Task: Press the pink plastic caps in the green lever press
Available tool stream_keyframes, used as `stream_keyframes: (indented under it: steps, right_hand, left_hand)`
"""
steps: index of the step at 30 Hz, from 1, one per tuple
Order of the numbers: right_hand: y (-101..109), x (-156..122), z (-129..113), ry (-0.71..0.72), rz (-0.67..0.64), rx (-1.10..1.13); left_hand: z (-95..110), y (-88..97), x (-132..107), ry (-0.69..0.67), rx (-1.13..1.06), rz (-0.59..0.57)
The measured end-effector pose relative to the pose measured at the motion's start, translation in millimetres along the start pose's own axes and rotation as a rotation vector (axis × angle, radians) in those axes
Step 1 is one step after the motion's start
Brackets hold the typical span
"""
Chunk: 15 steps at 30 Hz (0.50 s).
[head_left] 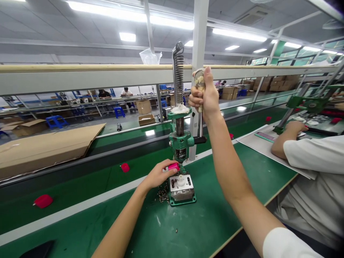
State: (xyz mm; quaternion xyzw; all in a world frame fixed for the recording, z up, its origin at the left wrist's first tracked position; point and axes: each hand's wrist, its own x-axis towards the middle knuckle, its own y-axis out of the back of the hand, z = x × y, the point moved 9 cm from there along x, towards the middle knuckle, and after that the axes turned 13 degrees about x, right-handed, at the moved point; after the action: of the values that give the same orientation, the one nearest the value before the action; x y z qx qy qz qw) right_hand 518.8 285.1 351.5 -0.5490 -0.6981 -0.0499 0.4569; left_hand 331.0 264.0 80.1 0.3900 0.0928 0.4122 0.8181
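A green hand press [180,143] with a tall spring stands on the green table [188,229]. My right hand [203,96] is closed around the press lever handle [199,79], raised high. My left hand [159,174] pinches a small pink part [173,166] at the press base, just under the ram and above the white fixture [181,181]. A heap of tiny metal pieces [162,194] lies beside the base on the left.
Red parts [43,201] [125,167] lie on the conveyor belt behind the press. A flat cardboard sheet [45,145] lies at the far left. A co-worker in white [314,168] sits at the right with another green press [309,104]. Cardboard boxes and blue stools stand farther back.
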Motion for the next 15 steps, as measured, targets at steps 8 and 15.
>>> stream_keyframes:
  steps: [8, 15]
  right_hand:
    - [-1, 0, 0, 0.008, -0.018, -0.016]
    - [-1, -2, -2, 0.011, -0.026, -0.054]
  left_hand:
    - [21, -19.4, -2, -0.048, -0.218, -0.043]
    - [29, -26.6, -4, -0.030, -0.341, -0.070]
